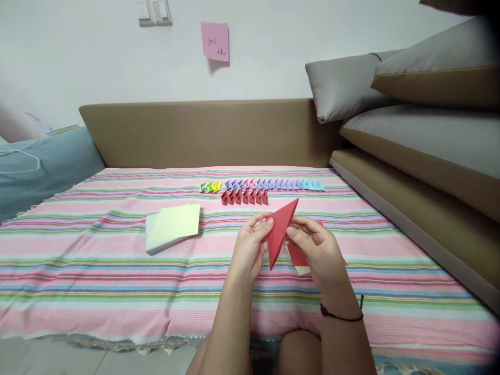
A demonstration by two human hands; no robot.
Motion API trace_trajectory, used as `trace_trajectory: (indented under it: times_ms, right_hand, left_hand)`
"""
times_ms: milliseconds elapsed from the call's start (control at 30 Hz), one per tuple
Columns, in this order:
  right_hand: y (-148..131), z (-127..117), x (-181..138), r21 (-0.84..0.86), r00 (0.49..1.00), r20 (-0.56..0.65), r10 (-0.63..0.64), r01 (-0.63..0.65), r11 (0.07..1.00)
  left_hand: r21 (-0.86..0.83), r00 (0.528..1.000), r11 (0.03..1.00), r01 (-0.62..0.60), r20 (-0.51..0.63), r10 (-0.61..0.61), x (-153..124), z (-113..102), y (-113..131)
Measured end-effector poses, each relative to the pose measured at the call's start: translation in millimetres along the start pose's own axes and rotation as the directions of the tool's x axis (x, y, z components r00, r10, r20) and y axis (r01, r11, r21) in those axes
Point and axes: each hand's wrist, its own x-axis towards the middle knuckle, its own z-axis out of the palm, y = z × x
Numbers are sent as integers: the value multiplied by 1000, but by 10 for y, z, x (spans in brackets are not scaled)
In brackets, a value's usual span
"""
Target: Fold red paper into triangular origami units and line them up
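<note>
Both my hands hold a red paper sheet (279,230) folded into a triangle, above the striped bedspread (117,271). My left hand (250,247) pinches its left edge with thumb and fingers. My right hand (314,249) pinches its right side; a dark band circles that wrist. Under my right hand lie more red sheets (297,256) with a pale one beneath. Farther back stand two rows of small folded paper pieces: green, yellow, purple, pink and blue ones (265,184), and a shorter row of red ones (245,197).
A stack of pale yellow square paper (174,226) lies left of my hands. A tan headboard (203,133) runs along the back. Grey and tan cushions (422,99) pile up on the right, a blue pillow (42,164) on the left. A pink note (215,41) sticks to the wall.
</note>
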Motion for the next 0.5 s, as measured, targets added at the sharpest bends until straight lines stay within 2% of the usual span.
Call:
trace_trajectory:
  times_ms: [367, 500]
  right_hand:
    - [12, -8, 18, 63, 1000, 14, -4, 3, 998]
    - [14, -8, 9, 25, 1000, 0, -9, 9, 1000]
  left_hand:
    - [-27, 997, 998, 63, 39, -62, 3, -28, -26]
    - [-26, 998, 998, 57, 26, -56, 4, -13, -14]
